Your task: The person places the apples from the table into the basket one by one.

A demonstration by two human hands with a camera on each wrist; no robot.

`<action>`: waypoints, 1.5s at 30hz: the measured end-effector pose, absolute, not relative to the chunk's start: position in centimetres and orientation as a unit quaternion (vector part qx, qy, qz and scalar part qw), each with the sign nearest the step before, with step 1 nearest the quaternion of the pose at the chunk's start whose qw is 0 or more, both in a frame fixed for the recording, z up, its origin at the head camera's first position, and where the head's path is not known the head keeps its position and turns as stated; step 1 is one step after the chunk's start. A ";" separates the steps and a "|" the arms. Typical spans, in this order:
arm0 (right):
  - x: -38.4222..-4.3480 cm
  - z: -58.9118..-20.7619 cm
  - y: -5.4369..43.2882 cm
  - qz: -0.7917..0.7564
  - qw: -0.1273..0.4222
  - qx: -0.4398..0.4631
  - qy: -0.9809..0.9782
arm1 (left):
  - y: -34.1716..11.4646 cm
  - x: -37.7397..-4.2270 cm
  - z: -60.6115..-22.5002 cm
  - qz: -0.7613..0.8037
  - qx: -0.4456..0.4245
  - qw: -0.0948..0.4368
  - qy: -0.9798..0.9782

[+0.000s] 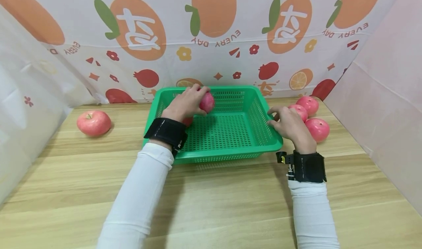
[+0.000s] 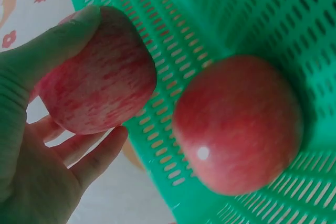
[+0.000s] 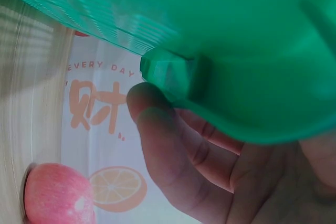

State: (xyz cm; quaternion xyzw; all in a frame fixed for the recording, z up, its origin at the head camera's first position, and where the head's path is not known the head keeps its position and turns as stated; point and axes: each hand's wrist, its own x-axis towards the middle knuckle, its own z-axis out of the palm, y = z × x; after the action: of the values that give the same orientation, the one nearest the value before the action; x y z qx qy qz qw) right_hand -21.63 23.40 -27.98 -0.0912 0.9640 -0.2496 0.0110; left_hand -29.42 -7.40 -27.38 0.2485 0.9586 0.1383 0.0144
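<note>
My left hand holds a red apple inside the back left part of the green plastic basket. In the left wrist view, thumb and fingers wrap around that apple. Below it, a second apple lies in the basket, mostly hidden by the left hand in the head view. At the basket's right side, my right hand grips the rim. The right wrist view shows its curled fingers under the rim's edge.
One apple sits on the wooden table, left of the basket. To the right, beside the right hand, are a front apple, a back apple and a partly covered apple. A fruit-printed cloth hangs behind.
</note>
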 end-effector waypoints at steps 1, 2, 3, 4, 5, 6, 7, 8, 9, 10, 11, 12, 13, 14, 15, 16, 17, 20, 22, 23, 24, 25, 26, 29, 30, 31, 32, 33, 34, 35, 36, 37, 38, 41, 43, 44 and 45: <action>-21.6 -28.0 23.4 -0.250 0.010 -0.093 0.964 | -7.4 -29.4 -27.6 0.140 0.251 0.015 0.958; -21.6 -27.9 23.3 -0.250 0.009 -0.094 0.964 | -7.4 -29.5 -27.8 0.144 0.252 0.018 0.957; -21.6 -27.9 23.3 -0.249 0.007 -0.096 0.964 | -7.4 -29.5 -27.9 0.146 0.253 0.021 0.956; -21.7 -27.9 23.3 -0.249 0.006 -0.098 0.963 | -7.4 -29.5 -28.1 0.148 0.253 0.025 0.956; -21.7 -27.9 23.3 -0.249 0.005 -0.099 0.963 | -7.3 -29.5 -28.2 0.151 0.253 0.029 0.955; -21.7 -27.8 23.4 -0.249 0.004 -0.100 0.963 | -7.3 -29.5 -28.3 0.155 0.252 0.032 0.955; -21.7 -27.8 23.4 -0.248 0.002 -0.101 0.963 | -7.2 -29.5 -28.4 0.158 0.251 0.033 0.954; -21.7 -27.8 23.4 -0.248 0.002 -0.101 0.963 | -7.2 -29.5 -28.4 0.161 0.250 0.034 0.954; -21.7 -27.9 23.5 -0.249 0.003 -0.100 0.963 | -7.2 -29.6 -28.5 0.161 0.250 0.033 0.954; -21.7 -27.9 23.5 -0.249 0.004 -0.099 0.963 | -7.2 -29.6 -28.6 0.163 0.249 0.032 0.954; -21.7 -27.9 23.6 -0.250 0.004 -0.097 0.963 | -7.2 -29.6 -28.6 0.165 0.249 0.030 0.954; -21.7 -27.9 23.6 -0.250 0.004 -0.096 0.963 | -7.2 -29.7 -28.7 0.167 0.249 0.029 0.954; -21.7 -27.9 23.6 -0.251 0.004 -0.095 0.963 | -7.1 -29.7 -28.7 0.168 0.249 0.029 0.953; -21.7 -27.9 23.7 -0.251 0.003 -0.094 0.963 | -7.1 -29.8 -28.8 0.169 0.249 0.030 0.953; -21.7 -28.0 23.7 -0.251 0.004 -0.093 0.963 | -7.1 -29.8 -28.9 0.170 0.249 0.032 0.953; -21.7 -28.0 23.7 -0.251 0.004 -0.092 0.963 | -7.2 -29.9 -29.0 0.170 0.248 0.036 0.953; -21.7 -28.0 23.7 -0.251 0.004 -0.093 0.964 | -7.2 -29.9 -29.0 0.168 0.248 0.039 0.953; -21.6 -28.0 23.6 -0.252 0.007 -0.091 0.963 | -7.3 -30.0 -29.2 0.161 0.243 0.049 0.955; -21.5 -28.1 23.5 -0.253 0.011 -0.090 0.963 | -7.3 -29.9 -29.4 0.158 0.243 0.055 0.955; -21.5 -28.1 23.4 -0.253 0.013 -0.088 0.963 | -7.4 -29.9 -29.4 0.157 0.243 0.058 0.955; -21.5 -28.1 23.4 -0.254 0.015 -0.087 0.963 | -7.4 -29.8 -29.4 0.156 0.243 0.061 0.956; -21.5 -28.2 23.4 -0.254 0.016 -0.086 0.963 | -7.4 -29.8 -29.5 0.154 0.242 0.064 0.956; -21.5 -28.2 23.4 -0.254 0.018 -0.085 0.963 | -7.5 -29.7 -29.5 0.152 0.242 0.069 0.956; -21.6 -28.3 23.3 -0.255 0.017 -0.084 0.963 | -7.5 -29.6 -29.6 0.142 0.245 0.084 0.955; -21.6 -28.3 23.3 -0.255 0.017 -0.084 0.963 | -7.5 -29.5 -29.6 0.139 0.246 0.088 0.955; -21.6 -28.3 23.3 -0.254 0.016 -0.084 0.963 | -7.5 -29.5 -29.6 0.136 0.247 0.092 0.955; -21.6 -28.4 23.3 -0.254 0.015 -0.084 0.963 | -7.5 -29.5 -29.6 0.134 0.248 0.094 0.955; -21.6 -28.4 23.3 -0.255 0.015 -0.085 0.963 | -7.5 -29.5 -29.6 0.130 0.250 0.094 0.955; -21.6 -28.4 23.3 -0.255 0.015 -0.085 0.963 | -7.5 -29.5 -29.6 0.126 0.251 0.092 0.955; -21.6 -28.4 23.4 -0.254 0.015 -0.086 0.963 | -7.5 -29.5 -29.6 0.120 0.252 0.087 0.956; -21.6 -28.4 23.4 -0.254 0.015 -0.087 0.963 | -7.4 -29.6 -29.7 0.116 0.254 0.082 0.957; -21.6 -28.3 23.4 -0.254 0.015 -0.088 0.963 | -7.4 -29.6 -29.7 0.114 0.257 0.075 0.957; -21.6 -28.3 23.5 -0.255 0.015 -0.087 0.963 | -7.3 -29.6 -29.7 0.111 0.261 0.066 0.957; -21.6 -28.3 23.5 -0.255 0.014 -0.089 0.963 | -7.2 -29.7 -29.7 0.106 0.277 0.039 0.954; -21.6 -28.2 23.5 -0.255 0.011 -0.090 0.963 | -7.1 -29.7 -29.6 0.110 0.284 0.028 0.952; -21.6 -28.2 23.5 -0.253 0.010 -0.091 0.963 | -7.2 -29.7 -29.6 0.108 0.286 0.026 0.952; -21.6 -28.2 23.5 -0.252 0.008 -0.093 0.963 | -7.2 -29.8 -29.6 0.110 0.285 0.026 0.952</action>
State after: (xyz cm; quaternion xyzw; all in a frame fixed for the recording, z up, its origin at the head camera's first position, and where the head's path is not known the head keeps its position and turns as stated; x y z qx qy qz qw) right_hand -21.60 23.50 -28.17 -0.0931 0.9632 -0.2520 0.0078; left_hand -29.75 -7.21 -29.60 0.2854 0.9518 0.1096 0.0262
